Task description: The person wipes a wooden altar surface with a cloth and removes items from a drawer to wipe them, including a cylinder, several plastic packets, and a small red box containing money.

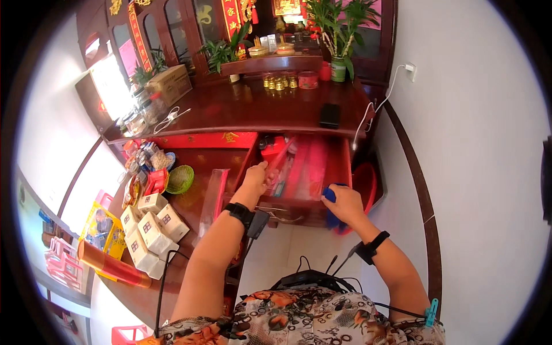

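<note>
A dark red wooden drawer [349,158] stands pulled out in front of me. Inside it lie pink and clear plastic packets [316,164] and a red item [273,148] at the back left. My left hand [257,177] reaches over the drawer's left side, its fingers closed around the near end of a long pink plastic packet [280,158]. At the front right corner, my right hand [345,204] grips a blue cloth [333,218], part of which hangs down outside the drawer front. Black bands with small devices sit on both wrists.
Left of the drawer, a table holds white tissue packs [154,233], a green basket [180,179], a red tube [112,264] and a long clear packet [214,198]. Above, the cabinet top [247,112] carries a black box [329,115], small gold cups [279,83] and a carton [171,85]. A red basin [368,184] stands right.
</note>
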`<state>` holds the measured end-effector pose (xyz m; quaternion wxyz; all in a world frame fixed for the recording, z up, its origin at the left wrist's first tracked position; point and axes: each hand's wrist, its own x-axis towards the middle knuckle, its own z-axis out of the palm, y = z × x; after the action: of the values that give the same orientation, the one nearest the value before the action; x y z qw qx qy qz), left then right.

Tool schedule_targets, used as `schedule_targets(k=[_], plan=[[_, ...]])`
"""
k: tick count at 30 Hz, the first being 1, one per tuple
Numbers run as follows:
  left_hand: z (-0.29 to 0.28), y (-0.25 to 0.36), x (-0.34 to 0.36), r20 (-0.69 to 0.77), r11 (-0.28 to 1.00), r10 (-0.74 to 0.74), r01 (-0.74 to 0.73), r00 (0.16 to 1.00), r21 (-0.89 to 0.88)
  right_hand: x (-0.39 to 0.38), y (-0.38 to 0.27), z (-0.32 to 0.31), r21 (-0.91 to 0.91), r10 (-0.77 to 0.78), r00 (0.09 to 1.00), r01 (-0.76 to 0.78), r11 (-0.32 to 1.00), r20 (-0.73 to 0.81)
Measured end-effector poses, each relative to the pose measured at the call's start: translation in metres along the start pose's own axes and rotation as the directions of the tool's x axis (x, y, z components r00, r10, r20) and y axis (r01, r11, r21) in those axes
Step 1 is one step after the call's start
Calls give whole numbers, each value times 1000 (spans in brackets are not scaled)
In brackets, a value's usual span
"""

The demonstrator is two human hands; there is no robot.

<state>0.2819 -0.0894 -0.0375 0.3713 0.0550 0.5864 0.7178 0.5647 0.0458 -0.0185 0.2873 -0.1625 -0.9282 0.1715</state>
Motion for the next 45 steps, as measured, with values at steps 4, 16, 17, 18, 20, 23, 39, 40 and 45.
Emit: schedule_targets(k=[4, 16, 17, 18, 20, 23, 39, 40, 45], plan=[[8, 17, -73, 216, 973, -159, 190, 963, -130, -1, 9, -12, 32, 97, 993, -99, 995, 67], [-23, -38, -199, 318, 978, -121, 57, 940, 202, 17, -96, 30, 54, -669, 739, 667, 743, 79], [-26, -43, -203, 340, 941, -176, 56, 924, 333, 17, -99, 37, 75, -681, 714, 679, 730, 164], [-30, -46, -209, 340, 942, -170, 52, 925, 330, 18, -99, 44, 95, -692, 679, 693, 715, 246], [-40, -43, -227, 435, 957, -120, -13, 892, 290, 20, -92, 50, 60, -716, 675, 719, 693, 181], [-61, -16, -276, 491, 941, -87, -90, 867, 325, 26, -80, 36, 92, -716, 654, 720, 688, 243], [-152, -11, -341, 231, 931, 234, -286, 944, 226, 69, 21, -37, 942, 157, 970, -219, 254, 183], [-142, -13, -332, 228, 930, 241, -291, 943, 224, 69, 12, -33, 972, 75, 981, -190, 139, 181], [-86, -40, -273, 295, 465, 610, -634, 735, 618, 80, -74, 2, 871, -196, 931, -357, -337, 306]])
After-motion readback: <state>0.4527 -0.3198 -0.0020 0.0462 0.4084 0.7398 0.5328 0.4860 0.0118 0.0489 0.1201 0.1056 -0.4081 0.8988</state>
